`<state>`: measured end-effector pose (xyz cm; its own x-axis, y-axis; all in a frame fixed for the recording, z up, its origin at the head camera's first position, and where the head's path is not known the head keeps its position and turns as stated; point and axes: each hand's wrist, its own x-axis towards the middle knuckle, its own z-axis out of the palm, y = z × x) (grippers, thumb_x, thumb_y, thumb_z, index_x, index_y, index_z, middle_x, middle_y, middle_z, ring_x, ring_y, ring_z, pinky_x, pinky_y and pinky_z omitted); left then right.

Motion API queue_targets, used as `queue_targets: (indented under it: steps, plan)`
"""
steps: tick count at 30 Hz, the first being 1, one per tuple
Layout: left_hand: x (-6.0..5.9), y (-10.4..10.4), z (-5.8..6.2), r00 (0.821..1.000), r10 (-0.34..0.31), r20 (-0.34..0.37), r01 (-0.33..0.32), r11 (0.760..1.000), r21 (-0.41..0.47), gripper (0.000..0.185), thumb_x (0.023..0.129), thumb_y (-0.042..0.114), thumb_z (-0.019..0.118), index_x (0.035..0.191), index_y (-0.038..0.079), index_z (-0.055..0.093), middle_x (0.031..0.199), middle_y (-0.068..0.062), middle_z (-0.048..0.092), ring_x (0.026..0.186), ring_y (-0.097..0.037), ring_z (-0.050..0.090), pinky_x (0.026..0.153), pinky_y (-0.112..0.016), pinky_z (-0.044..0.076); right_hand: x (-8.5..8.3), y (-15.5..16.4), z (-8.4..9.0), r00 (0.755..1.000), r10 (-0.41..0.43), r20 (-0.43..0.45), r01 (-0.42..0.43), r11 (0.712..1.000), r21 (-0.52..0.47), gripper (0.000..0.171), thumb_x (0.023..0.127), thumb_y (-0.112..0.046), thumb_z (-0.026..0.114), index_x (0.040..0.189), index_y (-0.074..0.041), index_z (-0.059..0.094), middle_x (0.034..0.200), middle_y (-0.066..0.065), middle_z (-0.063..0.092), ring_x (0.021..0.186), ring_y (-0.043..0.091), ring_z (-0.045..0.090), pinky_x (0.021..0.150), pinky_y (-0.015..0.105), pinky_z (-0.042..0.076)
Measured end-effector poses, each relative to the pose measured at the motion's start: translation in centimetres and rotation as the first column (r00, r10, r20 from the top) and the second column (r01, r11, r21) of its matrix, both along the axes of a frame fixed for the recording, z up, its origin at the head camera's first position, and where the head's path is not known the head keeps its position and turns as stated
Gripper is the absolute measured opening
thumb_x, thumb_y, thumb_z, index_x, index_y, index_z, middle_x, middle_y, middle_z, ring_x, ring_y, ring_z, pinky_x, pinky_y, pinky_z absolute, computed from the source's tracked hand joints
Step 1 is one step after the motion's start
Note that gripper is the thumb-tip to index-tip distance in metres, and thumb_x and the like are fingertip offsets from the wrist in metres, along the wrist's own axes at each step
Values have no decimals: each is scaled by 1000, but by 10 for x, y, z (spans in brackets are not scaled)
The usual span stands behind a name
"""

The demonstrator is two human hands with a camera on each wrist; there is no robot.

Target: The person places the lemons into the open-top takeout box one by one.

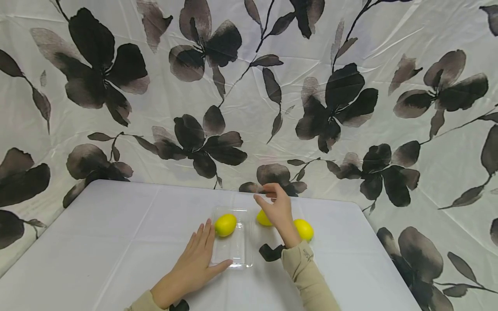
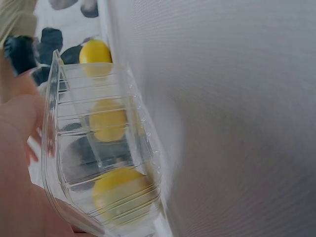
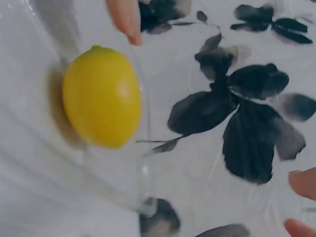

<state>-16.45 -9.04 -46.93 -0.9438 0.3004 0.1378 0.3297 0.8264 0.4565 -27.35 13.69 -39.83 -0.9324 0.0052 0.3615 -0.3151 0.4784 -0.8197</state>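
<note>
- Right now, from my remote seat, I see my left hand (image 1: 196, 259) lying flat on the white table (image 1: 116, 242), fingers straight and together, thumb spread out against the near end of the clear plastic clamshell tray (image 1: 233, 255); it grips nothing.
- Inside that tray, at its far end, sits a yellow oval lemon (image 1: 225, 225), just off my left fingertips at about 1 o'clock.
- My right hand (image 1: 277, 210) is raised above the table at 3 o'clock of the tray, fingers loosely curved with thumb and forefinger apart, holding nothing.
- Beneath that hand lies a second yellow lemon (image 1: 263, 219), partly hidden by the palm; I cannot tell whether the hand touches it.
- A third yellow lemon (image 1: 304, 229) rests on the table at 3 o'clock of my right wrist, close beside the beige sleeve (image 1: 307, 276).
- My left wrist view looks through the ribbed tray wall (image 2: 98, 148), with all three lemons showing as yellow shapes.
- Behind the table hangs a white cloth printed with dark flowers (image 1: 342, 99).
</note>
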Motion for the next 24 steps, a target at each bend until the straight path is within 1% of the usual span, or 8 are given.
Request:
queue_targets:
  steps: [2, 5, 8, 11, 15, 18, 20, 24]
  plan:
    - [0, 0, 0, 1000, -1, -6, 1, 1000, 4, 106, 90, 70, 52, 152, -10, 23, 163, -24, 5, 150, -41, 8, 120, -56, 11, 0, 5, -11, 999, -42, -11, 41, 996, -75, 39, 87, -18, 76, 120, -2, 61, 119, 14, 63, 109, 37, 60, 98, 51, 48]
    - [0, 0, -1, 1000, -2, -9, 3, 1000, 8, 106, 90, 69, 53, 152, -10, 23, 163, -24, 4, 150, -42, 7, 120, -57, 12, 0, 12, -28, 994, -106, 19, 107, 980, -170, 43, 87, -18, 76, 123, -1, 59, 125, 17, 60, 116, 40, 56, 103, 51, 44]
    - [1, 0, -1, 1000, 0, -17, 0, 1000, 3, 105, 90, 68, 54, 152, -11, 23, 163, -25, 6, 149, -42, 8, 120, -56, 12, -1, 17, -45, 985, -147, 89, 163, 962, -220, 49, 87, -21, 76, 127, -2, 57, 131, 19, 56, 122, 39, 52, 107, 50, 40]
    - [1, 0, 0, 1000, 3, -24, -3, 1000, 6, 104, 90, 67, 55, 152, -11, 24, 163, -25, 7, 149, -42, 10, 120, -56, 13, -4, 20, -61, 976, -159, 149, 190, 956, -224, 55, 87, -24, 76, 132, -2, 54, 136, 21, 53, 126, 40, 48, 110, 50, 37]
    - [2, 0, 2, 1000, 0, -14, 0, 1000, 22, 104, 90, 67, 55, 152, -11, 23, 163, -25, 7, 149, -42, 9, 120, -56, 11, -6, 21, -78, 969, -143, 203, 186, 960, -211, 59, 87, -23, 76, 136, -1, 52, 140, 25, 48, 126, 41, 47, 110, 52, 37]
    - [2, 0, 3, 1000, -6, -9, 7, 1000, 26, 105, 91, 68, 54, 152, -11, 23, 162, -25, 7, 149, -42, 8, 120, -56, 11, -5, 21, -87, 967, -131, 220, 173, 967, -187, 57, 86, -23, 75, 137, -6, 55, 142, 22, 48, 126, 38, 48, 110, 51, 37]
    - [2, 0, 3, 1000, -7, -12, 7, 1000, 18, 105, 91, 69, 52, 152, -11, 23, 163, -25, 6, 149, -42, 8, 120, -56, 11, -4, 21, -92, 970, -122, 211, 158, 974, -164, 54, 87, -24, 75, 136, -10, 58, 142, 18, 50, 128, 36, 47, 111, 52, 37]
    - [2, 0, 3, 1000, -4, -23, 4, 1000, 7, 104, 91, 69, 51, 152, -11, 23, 163, -25, 6, 149, -42, 9, 120, -56, 12, -4, 22, -101, 982, -72, 177, 102, 981, -166, 49, 89, -19, 73, 136, -14, 60, 142, 12, 51, 135, 30, 43, 114, 49, 33]
